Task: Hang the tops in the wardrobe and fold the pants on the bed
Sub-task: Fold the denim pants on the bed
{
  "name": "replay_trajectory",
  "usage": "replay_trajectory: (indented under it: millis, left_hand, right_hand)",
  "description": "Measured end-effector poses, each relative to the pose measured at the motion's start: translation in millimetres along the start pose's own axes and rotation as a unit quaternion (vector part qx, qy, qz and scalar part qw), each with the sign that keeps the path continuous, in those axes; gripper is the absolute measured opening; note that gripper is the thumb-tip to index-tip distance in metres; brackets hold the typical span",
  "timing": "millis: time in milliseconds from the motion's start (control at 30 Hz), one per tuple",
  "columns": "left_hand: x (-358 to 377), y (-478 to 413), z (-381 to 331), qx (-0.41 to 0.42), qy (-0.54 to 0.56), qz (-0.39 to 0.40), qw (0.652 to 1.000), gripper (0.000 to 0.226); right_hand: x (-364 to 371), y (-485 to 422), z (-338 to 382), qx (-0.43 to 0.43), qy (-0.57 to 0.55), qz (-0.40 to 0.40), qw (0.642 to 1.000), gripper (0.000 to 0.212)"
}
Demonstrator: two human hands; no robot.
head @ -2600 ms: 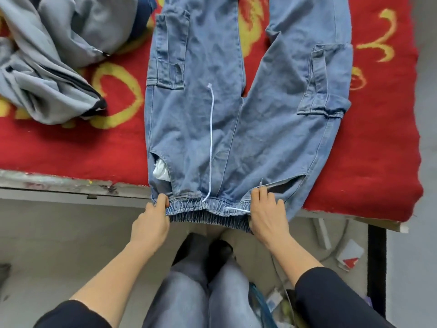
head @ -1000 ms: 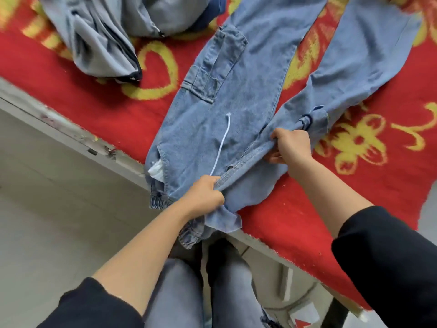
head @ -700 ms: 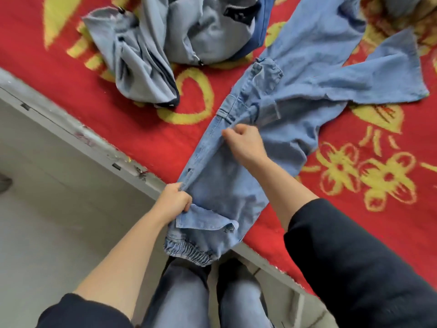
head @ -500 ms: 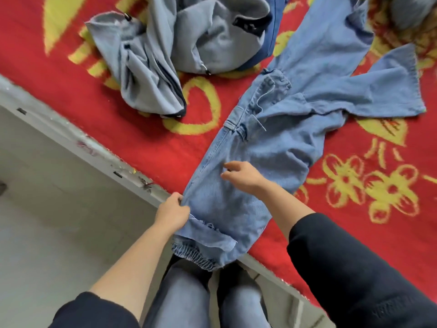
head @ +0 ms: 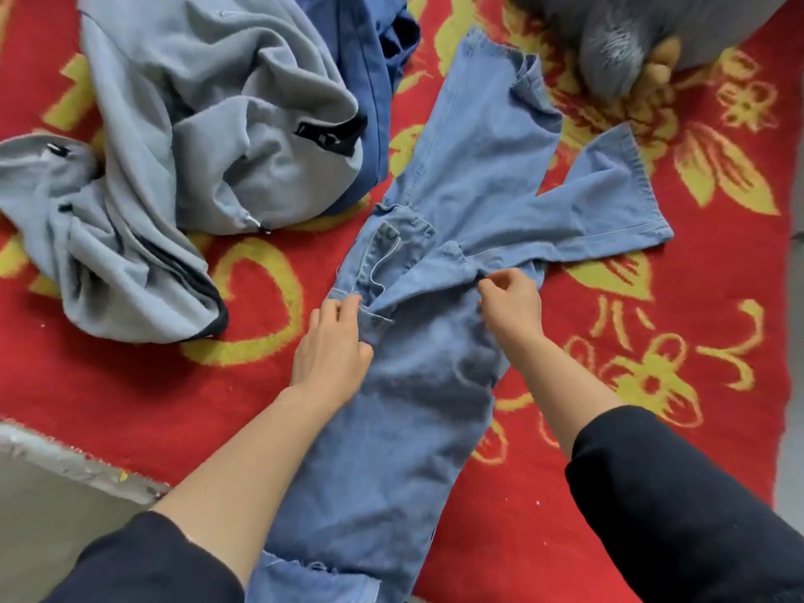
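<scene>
Light blue denim pants [head: 417, 398] lie folded lengthwise on the red blanket [head: 130, 385], one leg on the other; the upper leg end splays off to the right. My left hand [head: 333, 346] grips the left edge of the pants beside the cargo pocket. My right hand [head: 511, 304] pinches a fold of denim at the right edge, about level with the left hand. The waistband end runs out of view at the bottom.
A crumpled grey top [head: 182, 167] lies at the upper left, over a dark blue garment [head: 370, 58]. A grey furry thing [head: 618, 41] sits at the top right. The bed's edge [head: 65, 463] shows at the lower left.
Both hands have moved up the pants from the waistband end to the cargo-pocket area. The view has come closer over the bed.
</scene>
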State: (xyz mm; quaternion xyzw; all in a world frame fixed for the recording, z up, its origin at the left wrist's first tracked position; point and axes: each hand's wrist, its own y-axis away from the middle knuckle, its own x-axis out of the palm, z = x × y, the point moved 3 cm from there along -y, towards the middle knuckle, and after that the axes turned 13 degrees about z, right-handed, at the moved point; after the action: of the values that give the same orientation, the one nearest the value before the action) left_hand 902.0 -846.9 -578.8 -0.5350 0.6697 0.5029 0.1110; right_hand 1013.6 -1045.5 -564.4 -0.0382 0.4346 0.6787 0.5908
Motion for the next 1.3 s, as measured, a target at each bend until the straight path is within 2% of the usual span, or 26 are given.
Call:
replay_trajectory:
  millis: [167,233,367,533,667,733,767,833,900,967,1033,1067,1133,1200,1300]
  left_hand:
    - [-5,-60,-42,0.087,-0.055,0.048,0.993,0.073]
    - [-6,-82,-54,0.127,-0.086,0.041,0.987,0.074]
    - [-8,-122,-71,0.214,-0.092,0.062,0.970,0.064]
    - [-21,-144,-60,0.216,0.000,0.045,0.975,0.037]
    - [-27,-155,-51,0.168,0.076,0.052,0.982,0.038]
    - [-29,-160,-49,0.146,0.135,0.059,0.978,0.023]
    - [-30,-162,-48,0.139,0.185,0.072,0.970,0.022]
    - [-31,-162,-44,0.122,0.303,0.092,0.941,0.036]
    - [-31,-160,-37,0.086,0.429,0.085,0.895,0.043]
    - [-29,-159,-29,0.037,0.528,0.061,0.846,0.043]
    - [-26,-161,-25,0.009,0.572,0.048,0.819,0.040]
    - [-25,-162,-24,0.002,0.577,0.050,0.815,0.036]
    - [-24,-165,-22,-0.005,0.590,0.057,0.806,0.033]
    - [-23,-163,-18,-0.001,0.600,0.054,0.798,0.035]
    - [-21,-155,-9,-0.007,0.619,0.026,0.785,0.034]
  right_hand:
    - [-52,-57,-19,0.070,-0.064,-0.088,0.992,0.009]
    - [-64,-77,-27,0.104,-0.092,-0.117,0.983,0.014]
    - [-77,-113,-45,0.164,-0.225,-0.188,0.942,0.042]
    - [-89,-143,-44,0.173,-0.352,-0.260,0.882,0.043]
    - [-107,-165,-13,0.132,-0.410,-0.316,0.845,0.054]
    - [-117,-179,19,0.096,-0.382,-0.316,0.863,0.047]
    - [-122,-188,41,0.058,-0.347,-0.311,0.883,0.037]
    - [-124,-205,93,-0.044,-0.286,-0.301,0.909,0.003]
    - [-114,-225,144,-0.132,-0.238,-0.249,0.929,0.018]
    - [-88,-235,183,-0.180,-0.192,-0.132,0.956,0.017]
    - [-57,-245,195,-0.135,-0.114,-0.009,0.984,0.057]
    - [-43,-245,192,-0.106,-0.054,0.031,0.992,0.068]
    - [-20,-243,174,-0.095,0.075,0.084,0.989,0.068]
    - [-2,-233,145,-0.099,0.189,0.115,0.970,0.063]
    - [4,-213,107,-0.116,0.277,0.098,0.949,0.062]
